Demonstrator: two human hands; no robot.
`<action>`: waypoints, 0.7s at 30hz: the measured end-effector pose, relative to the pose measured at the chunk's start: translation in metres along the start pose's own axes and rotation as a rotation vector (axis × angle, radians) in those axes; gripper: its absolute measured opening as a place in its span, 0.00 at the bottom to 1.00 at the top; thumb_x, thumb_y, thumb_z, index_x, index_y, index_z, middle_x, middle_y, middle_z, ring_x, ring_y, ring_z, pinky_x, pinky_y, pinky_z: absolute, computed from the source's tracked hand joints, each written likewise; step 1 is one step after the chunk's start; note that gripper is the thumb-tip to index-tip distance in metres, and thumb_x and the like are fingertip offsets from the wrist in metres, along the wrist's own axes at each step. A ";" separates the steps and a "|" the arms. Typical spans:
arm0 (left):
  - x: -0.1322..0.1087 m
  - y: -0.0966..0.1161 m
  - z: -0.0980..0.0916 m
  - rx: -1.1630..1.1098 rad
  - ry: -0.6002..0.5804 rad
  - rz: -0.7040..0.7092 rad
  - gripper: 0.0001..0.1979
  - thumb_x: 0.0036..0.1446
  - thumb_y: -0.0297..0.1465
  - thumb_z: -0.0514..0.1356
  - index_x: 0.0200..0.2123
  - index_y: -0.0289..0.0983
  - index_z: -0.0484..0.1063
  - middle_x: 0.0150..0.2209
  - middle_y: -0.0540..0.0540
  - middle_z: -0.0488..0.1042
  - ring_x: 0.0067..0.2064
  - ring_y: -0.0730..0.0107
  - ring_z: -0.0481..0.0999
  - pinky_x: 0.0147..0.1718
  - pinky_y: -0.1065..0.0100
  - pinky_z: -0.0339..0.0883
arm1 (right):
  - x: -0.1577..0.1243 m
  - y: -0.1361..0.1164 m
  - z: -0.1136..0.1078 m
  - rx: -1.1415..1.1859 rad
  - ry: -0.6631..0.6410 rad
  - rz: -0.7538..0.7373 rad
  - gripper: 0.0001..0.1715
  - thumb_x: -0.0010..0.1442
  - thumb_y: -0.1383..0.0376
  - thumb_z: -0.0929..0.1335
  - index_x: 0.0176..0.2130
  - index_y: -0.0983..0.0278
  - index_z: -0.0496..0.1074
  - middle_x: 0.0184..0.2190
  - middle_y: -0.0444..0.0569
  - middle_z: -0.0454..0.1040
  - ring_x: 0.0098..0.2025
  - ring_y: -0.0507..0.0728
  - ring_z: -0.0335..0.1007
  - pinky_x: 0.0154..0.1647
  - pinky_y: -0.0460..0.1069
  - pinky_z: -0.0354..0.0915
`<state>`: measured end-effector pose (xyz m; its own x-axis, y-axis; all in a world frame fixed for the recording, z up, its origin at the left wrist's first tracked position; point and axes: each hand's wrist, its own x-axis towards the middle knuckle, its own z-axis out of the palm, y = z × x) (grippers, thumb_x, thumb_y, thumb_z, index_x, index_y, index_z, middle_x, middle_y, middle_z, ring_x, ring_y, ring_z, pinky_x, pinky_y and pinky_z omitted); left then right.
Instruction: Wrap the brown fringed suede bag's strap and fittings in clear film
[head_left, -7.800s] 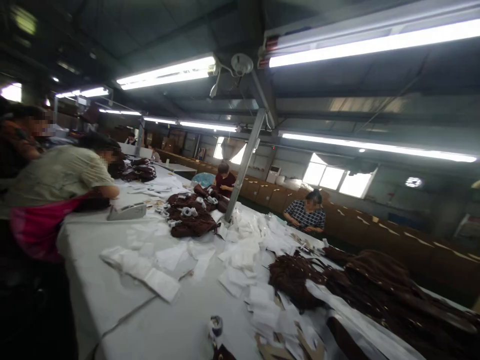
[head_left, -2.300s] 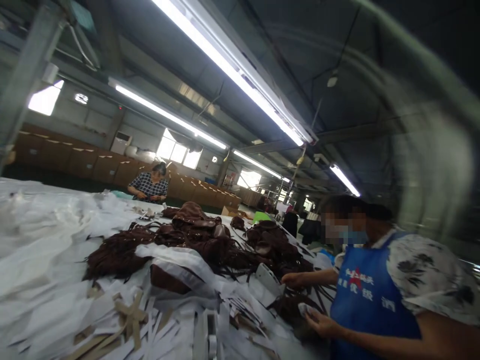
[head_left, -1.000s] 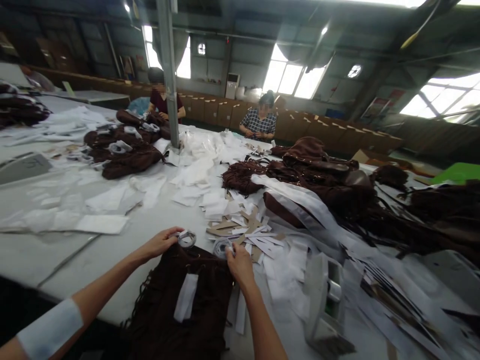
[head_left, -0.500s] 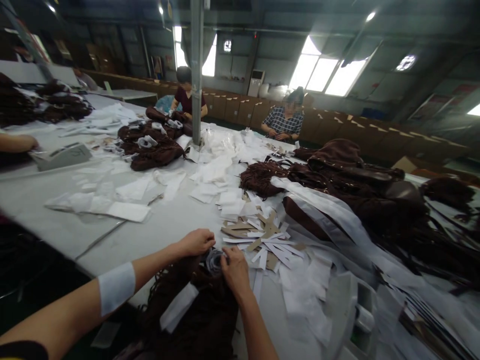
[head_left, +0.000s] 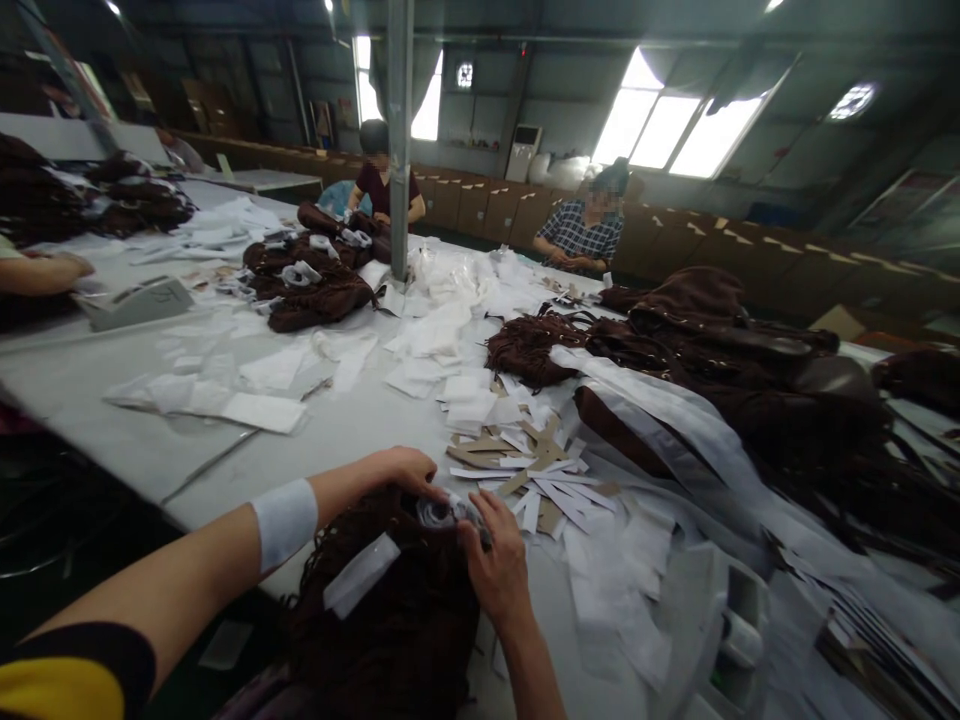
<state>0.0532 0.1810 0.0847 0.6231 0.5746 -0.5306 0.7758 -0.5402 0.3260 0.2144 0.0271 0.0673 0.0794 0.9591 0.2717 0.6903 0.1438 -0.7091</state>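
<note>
A dark brown fringed bag (head_left: 397, 620) lies at the near edge of the white table (head_left: 82, 400), with a white paper strip (head_left: 361, 588) across it. At its top edge sits a small white wrapped ring (head_left: 444, 512). My left hand (head_left: 405, 468) curls over the bag's top, fingers closed beside the ring. Fingers of my right hand (head_left: 496, 560) pinch the ring from the other side. A white band (head_left: 285, 520) circles my left forearm.
Paper and cardboard scraps (head_left: 525, 470) litter the table's middle. Piles of brown bags (head_left: 735, 370) fill the right, another pile (head_left: 307, 280) the far left. A steel post (head_left: 400, 140) rises from the table. Two people (head_left: 581, 235) sit opposite; a co-worker's arm (head_left: 45, 272) rests at left.
The view has swung down from the ceiling and co-workers onto the table. In the last second my two hands have drawn together on the white ring at the bag's top.
</note>
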 end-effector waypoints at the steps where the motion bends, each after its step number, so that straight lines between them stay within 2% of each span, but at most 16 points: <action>1: 0.001 0.000 -0.002 0.001 -0.027 0.012 0.29 0.47 0.56 0.56 0.36 0.36 0.76 0.33 0.40 0.77 0.31 0.61 0.73 0.28 0.68 0.62 | -0.009 -0.002 0.001 -0.037 -0.011 -0.028 0.26 0.58 0.51 0.65 0.52 0.61 0.69 0.56 0.56 0.64 0.59 0.64 0.58 0.58 0.61 0.57; 4: 0.001 0.003 -0.010 0.018 -0.086 0.058 0.21 0.46 0.48 0.61 0.34 0.37 0.76 0.32 0.44 0.77 0.30 0.64 0.72 0.26 0.70 0.61 | -0.030 -0.007 0.014 -0.142 -0.013 -0.051 0.31 0.53 0.53 0.69 0.54 0.58 0.67 0.62 0.57 0.55 0.62 0.68 0.51 0.58 0.65 0.55; 8: -0.015 0.016 -0.015 0.067 -0.070 0.119 0.17 0.47 0.42 0.62 0.37 0.37 0.75 0.34 0.43 0.77 0.33 0.61 0.73 0.29 0.68 0.62 | -0.042 -0.002 0.034 -0.209 0.107 0.017 0.36 0.52 0.52 0.70 0.57 0.60 0.63 0.63 0.61 0.50 0.63 0.71 0.46 0.57 0.68 0.52; 11: -0.036 0.025 -0.018 0.086 -0.028 0.155 0.24 0.51 0.45 0.57 0.49 0.38 0.69 0.38 0.40 0.77 0.37 0.56 0.74 0.34 0.65 0.64 | -0.044 0.004 0.038 -0.198 0.155 0.043 0.34 0.50 0.53 0.71 0.54 0.60 0.65 0.62 0.60 0.51 0.63 0.71 0.47 0.57 0.68 0.53; 13: -0.049 0.029 -0.019 0.043 -0.064 0.189 0.32 0.51 0.51 0.56 0.55 0.41 0.63 0.41 0.40 0.76 0.41 0.54 0.75 0.37 0.63 0.65 | -0.045 0.007 0.039 -0.171 0.177 0.058 0.31 0.50 0.55 0.71 0.52 0.60 0.67 0.61 0.60 0.53 0.62 0.70 0.50 0.57 0.67 0.54; 15: -0.058 0.034 -0.017 -0.012 -0.156 0.234 0.42 0.44 0.55 0.60 0.60 0.44 0.56 0.47 0.40 0.74 0.46 0.52 0.74 0.42 0.62 0.65 | -0.046 0.009 0.041 -0.139 0.189 0.064 0.30 0.50 0.57 0.71 0.51 0.61 0.67 0.60 0.59 0.55 0.61 0.69 0.51 0.57 0.66 0.55; 18: -0.066 0.040 -0.004 0.041 -0.227 0.243 0.58 0.27 0.52 0.69 0.62 0.45 0.51 0.53 0.39 0.70 0.50 0.46 0.71 0.46 0.58 0.65 | -0.050 0.010 0.044 -0.102 0.186 0.055 0.30 0.48 0.60 0.72 0.51 0.60 0.67 0.60 0.58 0.56 0.62 0.69 0.51 0.58 0.67 0.55; 20: -0.067 0.044 0.010 0.126 -0.191 0.192 0.58 0.23 0.49 0.71 0.61 0.44 0.54 0.50 0.38 0.72 0.48 0.43 0.73 0.45 0.55 0.66 | -0.058 0.010 0.043 -0.104 0.199 0.052 0.33 0.48 0.62 0.72 0.53 0.60 0.65 0.61 0.58 0.57 0.62 0.69 0.51 0.58 0.66 0.56; 21: -0.066 0.047 0.016 0.144 -0.150 0.175 0.56 0.25 0.48 0.71 0.60 0.44 0.56 0.46 0.39 0.74 0.46 0.44 0.74 0.44 0.54 0.67 | -0.064 0.011 0.040 -0.115 0.212 0.048 0.35 0.49 0.62 0.71 0.55 0.61 0.63 0.61 0.58 0.58 0.62 0.68 0.52 0.58 0.65 0.57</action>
<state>0.0468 0.1080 0.1218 0.7166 0.3733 -0.5892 0.6288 -0.7113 0.3141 0.1884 -0.0227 0.0162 0.2550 0.8897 0.3786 0.7583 0.0589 -0.6492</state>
